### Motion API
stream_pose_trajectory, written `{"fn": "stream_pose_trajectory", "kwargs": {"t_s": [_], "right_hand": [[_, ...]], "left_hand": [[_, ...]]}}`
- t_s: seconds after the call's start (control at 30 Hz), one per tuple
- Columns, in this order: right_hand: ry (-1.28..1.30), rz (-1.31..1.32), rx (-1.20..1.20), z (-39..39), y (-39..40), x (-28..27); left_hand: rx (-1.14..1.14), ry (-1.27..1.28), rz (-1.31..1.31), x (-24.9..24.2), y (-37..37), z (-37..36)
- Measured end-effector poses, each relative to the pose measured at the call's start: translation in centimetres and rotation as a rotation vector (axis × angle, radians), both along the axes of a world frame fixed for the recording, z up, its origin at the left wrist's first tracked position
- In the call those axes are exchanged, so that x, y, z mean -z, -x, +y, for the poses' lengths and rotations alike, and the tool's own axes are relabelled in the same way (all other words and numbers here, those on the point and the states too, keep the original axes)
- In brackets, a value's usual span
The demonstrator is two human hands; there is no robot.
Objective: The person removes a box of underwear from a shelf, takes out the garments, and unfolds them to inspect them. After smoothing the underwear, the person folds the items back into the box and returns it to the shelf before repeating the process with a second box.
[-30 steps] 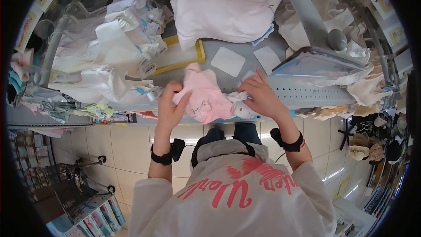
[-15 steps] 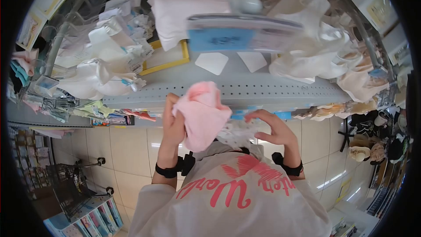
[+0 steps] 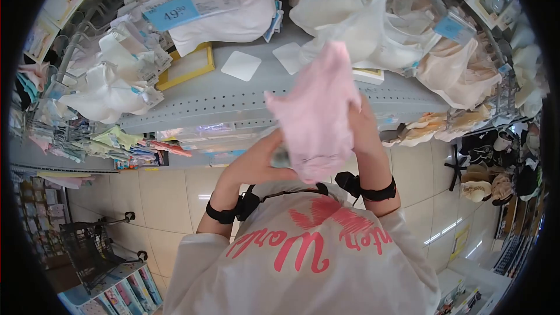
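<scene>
A pink cloth garment [image 3: 321,116], slightly blurred, hangs spread out between my hands, in front of the shelf edge. My right hand [image 3: 364,125] grips its right side, with the fingertips partly behind the cloth. At its lower left, my left hand [image 3: 254,160] is curled, thumb below and fingers above, round a small greyish thing [image 3: 282,155] that I cannot make out. The pink cloth hides the left fingertips.
White bras [image 3: 350,17] and beige ones [image 3: 455,73] hang above the grey perforated shelf [image 3: 198,105]. A price tag [image 3: 189,6] and a yellow frame [image 3: 186,67] are at upper left. A black cart [image 3: 93,251] stands on the tiled floor at lower left.
The pink garment has moved right and up and is more spread out. My right hand, open before, now grips it; my left hand has moved lower on it. The shelf view has shifted left.
</scene>
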State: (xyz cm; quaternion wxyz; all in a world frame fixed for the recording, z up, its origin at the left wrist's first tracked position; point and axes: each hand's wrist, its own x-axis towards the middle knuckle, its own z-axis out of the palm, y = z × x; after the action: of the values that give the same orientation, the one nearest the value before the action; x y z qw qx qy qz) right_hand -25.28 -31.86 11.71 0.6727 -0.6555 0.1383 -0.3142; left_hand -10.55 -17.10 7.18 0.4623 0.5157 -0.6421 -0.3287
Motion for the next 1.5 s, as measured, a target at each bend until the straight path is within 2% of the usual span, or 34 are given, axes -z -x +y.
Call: {"fn": "stream_pose_trajectory", "kwargs": {"t_s": [0.03,0.17,0.23,0.27,0.33,0.37,0.4,0.43,0.47,0.5,0.53,0.57,0.6,0.67,0.7,0.77,0.8,0.87,0.9,0.97,1.0,1.07,1.1,1.17,1.2,1.27,1.3,1.37,1.4,1.47,1.5], "right_hand": [[-0.238,0.019,0.151,0.2,0.6,-0.4],[-0.428,0.068,0.219,-1.6,2.3,0.6],[-0.534,0.016,0.216,-1.7,2.2,1.0],[-0.53,0.015,0.215,-2.0,2.2,0.8],[0.168,0.508,-0.049,-2.4,2.4,0.7],[0.445,0.543,-0.063,-2.0,3.0,0.4],[0.446,0.539,-0.07,-2.0,3.6,1.2],[0.325,0.361,0.019,-2.3,4.3,2.8],[0.199,0.186,0.102,-2.4,5.2,4.0],[0.194,0.182,0.085,-2.3,6.3,4.6],[0.27,0.162,0.18,-2.3,7.7,5.2],[0.346,0.139,0.274,-2.0,8.8,5.6],[0.341,0.135,0.257,-1.2,9.7,5.8],[0.445,0.208,0.029,0.3,11.6,6.0],[0.438,0.205,0.018,0.9,11.8,6.4],[0.784,0.311,0.021,2.2,11.8,7.8],[0.779,0.309,0.015,2.2,12.0,9.2],[0.47,0.323,-0.026,1.8,12.5,12.2],[0.468,0.323,-0.03,1.3,12.8,11.9],[0.15,0.44,0.069,-0.8,13.0,10.0],[0.152,0.441,0.07,-1.4,13.2,8.7],[0.149,0.419,-0.061,-2.7,13.6,6.0],[0.152,0.423,-0.056,-3.4,13.7,5.1],[0.336,0.403,-0.454,-4.5,14.0,3.8],[0.341,0.408,-0.451,-4.7,14.1,3.2],[0.477,0.428,-0.567,-4.9,14.5,2.1],[0.484,0.432,-0.562,-5.0,14.7,1.1],[0.449,0.508,-0.675,-5.2,15.0,-1.4],[0.458,0.51,-0.666,-5.3,15.4,-2.3],[0.662,0.516,-0.552,-5.6,16.1,-3.7],[0.669,0.517,-0.537,-6.2,16.5,-3.8]], "left_hand": [[0.01,-0.035,-0.045,-0.3,1.2,-0.5],[0.086,-0.174,0.083,0.3,4.8,-1.8],[-0.119,-0.058,0.233,-1.1,7.1,-2.1],[-0.119,-0.053,0.232,-0.1,7.6,-2.2],[-0.171,0.033,0.054,3.3,8.3,-2.3],[-0.178,0.032,0.054,4.3,8.7,-2.4],[-0.251,0.174,-0.193,4.9,8.9,-2.7],[-0.322,0.314,-0.444,4.6,9.2,-2.8],[-0.334,0.308,-0.45,4.1,9.7,-2.5],[-0.443,-0.055,0.107,2.1,10.2,-2.0],[-0.524,-0.412,0.673,1.1,10.7,-1.5],[-0.543,-0.409,0.673,1.4,11.1,-1.4],[-0.52,-0.286,0.779,1.9,11.6,-1.2],[-0.461,-0.035,0.978,2.7,12.8,-0.9],[-0.473,-0.037,0.977,2.5,13.5,-0.7],[-0.399,0.066,1.048,1.6,15.0,-0.5],[-0.407,0.063,1.047,1.3,15.8,-0.4],[-0.466,0.076,0.92,1.1,17.0,-0.2],[-0.471,0.076,0.921,1.2,17.2,0.4],[-0.369,-0.26,0.743,1.6,16.5,2.2],[-0.367,-0.258,0.744,1.7,15.8,3.2],[-0.243,-0.525,0.53,1.7,14.4,4.5],[-0.237,-0.523,0.533,1.7,14.7,4.2],[-0.472,-0.038,0.346,1.4,15.4,3.0],[-0.468,-0.033,0.351,0.9,15.5,2.0],[-0.353,0.115,0.101,-0.2,15.6,-0.1],[-0.35,0.123,0.103,-0.2,15.5,-0.8],[-0.1,-0.011,-0.06,0.5,15.3,-2.1],[-0.094,0.0,-0.063,1.5,14.9,-2.7],[0.026,-0.111,-0.429,3.4,13.8,-3.5],[0.035,-0.1,-0.435,2.9,13.4,-3.3]]}}
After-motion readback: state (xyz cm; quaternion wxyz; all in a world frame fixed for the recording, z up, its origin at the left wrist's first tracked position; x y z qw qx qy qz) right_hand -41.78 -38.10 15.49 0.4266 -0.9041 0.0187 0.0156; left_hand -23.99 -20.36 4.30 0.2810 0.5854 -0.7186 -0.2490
